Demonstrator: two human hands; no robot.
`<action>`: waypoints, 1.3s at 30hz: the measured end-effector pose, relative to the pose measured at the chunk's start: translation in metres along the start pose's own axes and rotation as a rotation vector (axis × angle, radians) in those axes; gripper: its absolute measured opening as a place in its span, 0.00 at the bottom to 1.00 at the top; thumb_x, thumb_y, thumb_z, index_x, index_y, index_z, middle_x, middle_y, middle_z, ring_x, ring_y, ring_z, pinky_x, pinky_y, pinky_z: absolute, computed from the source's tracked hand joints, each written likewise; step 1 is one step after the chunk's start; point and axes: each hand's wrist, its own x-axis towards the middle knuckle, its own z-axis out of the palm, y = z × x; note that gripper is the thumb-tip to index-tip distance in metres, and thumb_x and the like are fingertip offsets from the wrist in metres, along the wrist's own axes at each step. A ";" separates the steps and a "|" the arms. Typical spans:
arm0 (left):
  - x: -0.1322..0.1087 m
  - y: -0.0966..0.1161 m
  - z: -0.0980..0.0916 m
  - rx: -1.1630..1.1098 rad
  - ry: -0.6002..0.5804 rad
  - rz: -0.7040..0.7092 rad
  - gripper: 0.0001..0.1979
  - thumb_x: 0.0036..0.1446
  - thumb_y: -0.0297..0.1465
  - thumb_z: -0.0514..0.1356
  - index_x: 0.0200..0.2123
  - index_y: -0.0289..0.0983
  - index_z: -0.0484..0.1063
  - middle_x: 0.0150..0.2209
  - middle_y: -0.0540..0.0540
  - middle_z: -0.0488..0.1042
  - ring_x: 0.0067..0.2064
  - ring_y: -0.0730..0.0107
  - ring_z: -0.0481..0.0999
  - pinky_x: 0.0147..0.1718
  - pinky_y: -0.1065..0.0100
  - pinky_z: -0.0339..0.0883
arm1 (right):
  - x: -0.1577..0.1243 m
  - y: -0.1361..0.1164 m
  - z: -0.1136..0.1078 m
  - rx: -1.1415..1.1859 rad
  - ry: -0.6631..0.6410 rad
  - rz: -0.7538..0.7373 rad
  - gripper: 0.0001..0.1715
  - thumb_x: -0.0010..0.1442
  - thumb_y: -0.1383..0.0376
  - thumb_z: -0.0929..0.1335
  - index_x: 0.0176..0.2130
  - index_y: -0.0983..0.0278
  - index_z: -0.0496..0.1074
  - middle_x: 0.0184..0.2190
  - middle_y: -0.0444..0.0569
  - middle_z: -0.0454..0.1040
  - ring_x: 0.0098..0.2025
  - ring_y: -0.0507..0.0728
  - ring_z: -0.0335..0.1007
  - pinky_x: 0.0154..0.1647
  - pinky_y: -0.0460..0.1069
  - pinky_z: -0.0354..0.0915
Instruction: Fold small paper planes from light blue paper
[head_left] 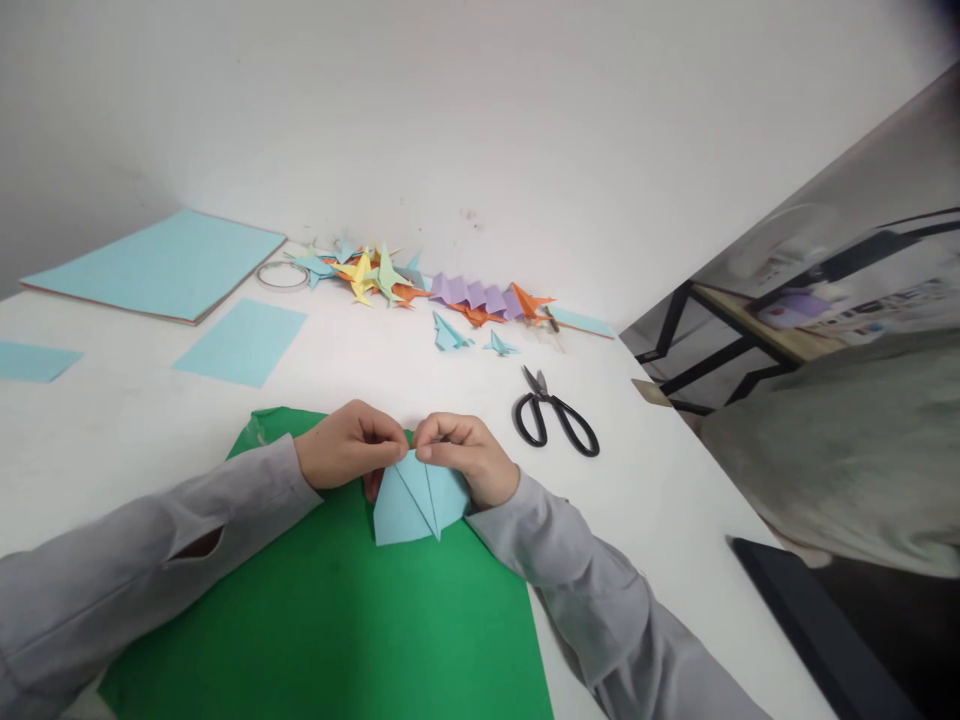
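A sheet of light blue paper (409, 505), partly folded with creased flaps that narrow toward a lower point, hangs between my hands over a green mat (360, 620). My left hand (352, 445) pinches its top edge between thumb and forefinger. Close beside it, my right hand (469, 455) pinches the same edge, its fingers curled. The fingertips hide part of the upper fold. To the right of my right hand lie black-handled scissors (555, 412), blades slightly apart and pointing away from me.
Folded paper figures (375, 272) in several colours line the wall, with two small blue ones (450, 333) nearer me. Blue sheets (241, 342) and a large paper stack (161, 262) lie left, near a wire ring (283, 275). A dark flat object (810, 620) sits at the right edge.
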 end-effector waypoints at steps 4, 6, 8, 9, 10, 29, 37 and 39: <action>0.000 -0.001 -0.001 -0.033 -0.001 0.007 0.10 0.47 0.32 0.58 0.19 0.32 0.68 0.11 0.50 0.67 0.14 0.73 0.68 0.13 0.75 0.61 | 0.001 0.000 -0.001 0.081 0.047 0.011 0.03 0.39 0.69 0.70 0.19 0.65 0.69 0.16 0.40 0.66 0.19 0.47 0.55 0.21 0.44 0.49; 0.000 -0.001 -0.001 -0.046 0.003 0.011 0.10 0.47 0.32 0.58 0.19 0.32 0.69 0.11 0.50 0.67 0.13 0.73 0.68 0.13 0.75 0.61 | 0.001 0.000 -0.001 0.091 0.055 0.012 0.03 0.38 0.69 0.70 0.18 0.65 0.69 0.16 0.40 0.65 0.19 0.47 0.55 0.21 0.44 0.49; 0.000 0.000 -0.001 -0.072 -0.004 0.004 0.09 0.47 0.31 0.57 0.20 0.31 0.69 0.11 0.50 0.67 0.13 0.73 0.68 0.13 0.74 0.62 | 0.002 0.000 -0.001 0.098 0.060 0.016 0.03 0.38 0.69 0.70 0.18 0.65 0.69 0.15 0.39 0.65 0.19 0.47 0.55 0.21 0.44 0.49; 0.000 0.000 -0.001 -0.094 -0.006 -0.002 0.08 0.46 0.31 0.58 0.21 0.31 0.69 0.11 0.50 0.68 0.13 0.72 0.69 0.13 0.74 0.62 | 0.002 0.000 -0.001 0.107 0.066 0.017 0.03 0.37 0.69 0.70 0.18 0.65 0.69 0.15 0.39 0.65 0.19 0.47 0.55 0.21 0.44 0.49; 0.000 0.001 -0.001 -0.119 -0.005 -0.011 0.08 0.45 0.31 0.58 0.21 0.31 0.69 0.12 0.50 0.68 0.13 0.72 0.69 0.13 0.73 0.63 | 0.002 0.000 -0.002 0.122 0.079 0.018 0.04 0.37 0.69 0.70 0.17 0.65 0.69 0.15 0.40 0.65 0.19 0.47 0.55 0.21 0.44 0.49; 0.002 0.000 0.001 -0.120 0.074 -0.049 0.08 0.44 0.31 0.60 0.22 0.31 0.69 0.12 0.51 0.68 0.14 0.72 0.69 0.13 0.72 0.65 | 0.002 0.000 -0.003 0.081 0.109 0.007 0.05 0.38 0.67 0.71 0.17 0.65 0.69 0.15 0.39 0.65 0.18 0.47 0.55 0.19 0.44 0.49; 0.001 0.003 0.001 -0.177 0.069 -0.069 0.06 0.43 0.30 0.57 0.22 0.32 0.68 0.13 0.51 0.67 0.14 0.72 0.68 0.13 0.72 0.63 | 0.002 0.001 -0.003 0.118 0.122 0.017 0.06 0.38 0.67 0.71 0.17 0.65 0.69 0.14 0.40 0.66 0.16 0.47 0.56 0.18 0.44 0.50; 0.002 0.002 0.001 -0.161 0.085 -0.047 0.07 0.43 0.31 0.57 0.23 0.32 0.69 0.14 0.52 0.66 0.15 0.75 0.66 0.13 0.73 0.61 | 0.003 0.002 -0.003 0.119 0.112 0.009 0.07 0.38 0.66 0.72 0.18 0.65 0.70 0.14 0.40 0.67 0.17 0.47 0.56 0.19 0.44 0.51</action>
